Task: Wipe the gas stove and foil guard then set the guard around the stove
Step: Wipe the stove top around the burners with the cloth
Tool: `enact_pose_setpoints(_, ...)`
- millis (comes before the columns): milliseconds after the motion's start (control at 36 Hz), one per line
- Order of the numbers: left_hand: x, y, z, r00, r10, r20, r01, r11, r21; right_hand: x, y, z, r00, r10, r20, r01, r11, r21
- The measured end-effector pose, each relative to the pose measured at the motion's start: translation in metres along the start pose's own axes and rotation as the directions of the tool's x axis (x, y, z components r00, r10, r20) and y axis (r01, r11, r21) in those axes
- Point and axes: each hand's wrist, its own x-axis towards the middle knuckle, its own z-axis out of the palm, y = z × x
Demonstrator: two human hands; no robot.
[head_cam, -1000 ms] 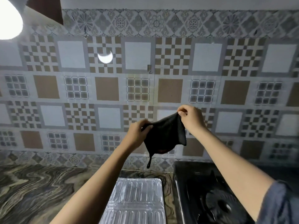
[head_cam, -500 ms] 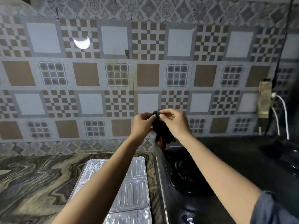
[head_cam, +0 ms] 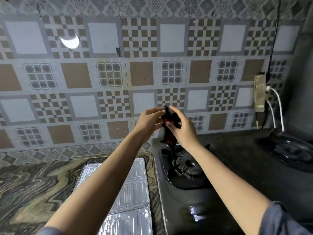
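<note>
Dark, soft cloth (head_cam: 169, 126) is bunched between your two hands: left hand (head_cam: 149, 122) and right hand (head_cam: 182, 131) both pinch it, close together, a limp tail hanging down. Directly below lies the black glossy stove (head_cam: 184, 197), its ribbed round burner (head_cam: 186, 164) nearer your right hand. Left of the stove, the embossed foil guard (head_cam: 130, 192) lies folded flat on the marbled counter (head_cam: 33, 184), long axis running away from you.
</note>
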Motion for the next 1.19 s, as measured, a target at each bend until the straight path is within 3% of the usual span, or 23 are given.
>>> enact_pose_setpoints(194,0.003,0.007,0.037,0.996,0.069,-0.053,-0.060,0.986,0.159,0.012,0.018,-0.025,0.998,-0.005,-0.067,0.011,0.995,0.101)
enact_pose_setpoints(444,0.004,-0.017,0.062,0.951,0.250,-0.183,-0.142,0.877,0.459,0.036,0.054,-0.053,0.994,-0.025,0.102,0.012,0.993,0.118)
enact_pose_setpoints(528,0.000,-0.043,0.054,0.921,0.280,-0.272,-0.075,0.811,0.579,0.042,0.069,-0.053,0.984,-0.040,0.172,0.026,0.996,0.081)
enact_pose_setpoints(639,-0.014,-0.089,0.034,0.896,0.170,-0.411,0.138,0.773,0.620,0.054,0.083,-0.047,0.967,-0.039,0.250,0.017,0.996,0.091)
enact_pose_setpoints(722,-0.023,-0.118,0.017,0.860,0.007,-0.510,0.284,0.825,0.489,0.069,0.094,-0.034,0.956,-0.046,0.290,0.027,0.997,0.068)
enact_pose_setpoints(889,-0.025,-0.154,-0.007,0.840,-0.171,-0.515,0.416,0.813,0.408,0.089,0.115,0.007,0.921,-0.028,0.389,0.043,0.999,-0.029)
enact_pose_setpoints(1000,-0.020,-0.167,-0.008,0.847,-0.258,-0.464,0.433,0.842,0.323,0.085,0.136,0.037,0.840,-0.015,0.543,0.117,0.981,-0.153)
enact_pose_setpoints(1111,-0.017,-0.172,-0.008,0.865,-0.245,-0.437,0.401,0.862,0.310,0.077,0.149,0.052,0.646,0.002,0.763,0.188,0.969,-0.162)
enact_pose_setpoints(1194,-0.015,-0.169,-0.008,0.887,-0.243,-0.392,0.370,0.882,0.292,0.075,0.152,0.058,0.535,-0.022,0.844,0.224,0.967,-0.117)
